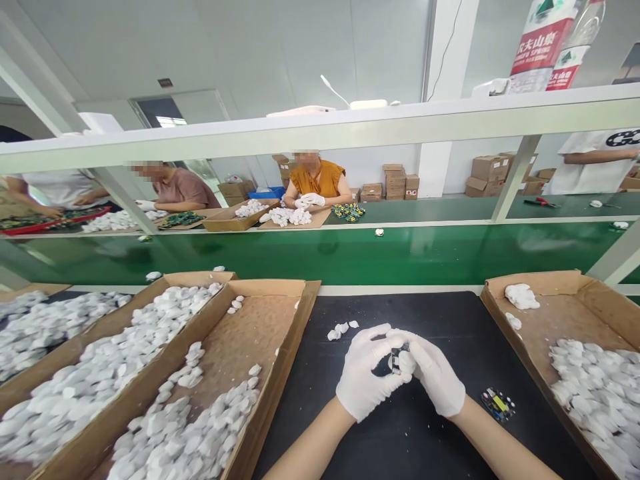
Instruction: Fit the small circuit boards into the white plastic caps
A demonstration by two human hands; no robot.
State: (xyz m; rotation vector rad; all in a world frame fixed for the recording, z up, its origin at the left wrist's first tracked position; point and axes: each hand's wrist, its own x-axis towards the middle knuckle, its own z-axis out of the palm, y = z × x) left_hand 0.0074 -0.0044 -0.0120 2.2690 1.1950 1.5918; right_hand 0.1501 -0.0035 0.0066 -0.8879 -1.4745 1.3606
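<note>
Both of my hands wear white gloves and meet over the black mat (450,320). Between the fingers of my left hand (367,373) and my right hand (435,373) is a small dark circuit board (397,359) with a rounded white piece (404,363) against it. The fingers of both hands are closed round this small assembly and partly cover it. Right of my right hand, a circuit board with a yellow part (499,404) lies on the mat. A few small white pieces (341,330) lie beyond my left hand.
Cardboard trays of white pieces stand at left (273,287) and right (555,283). A green conveyor belt (280,257) runs across beyond the mat, under a white shelf frame (350,133) with bottles on it. Several people sit or stand across the belt.
</note>
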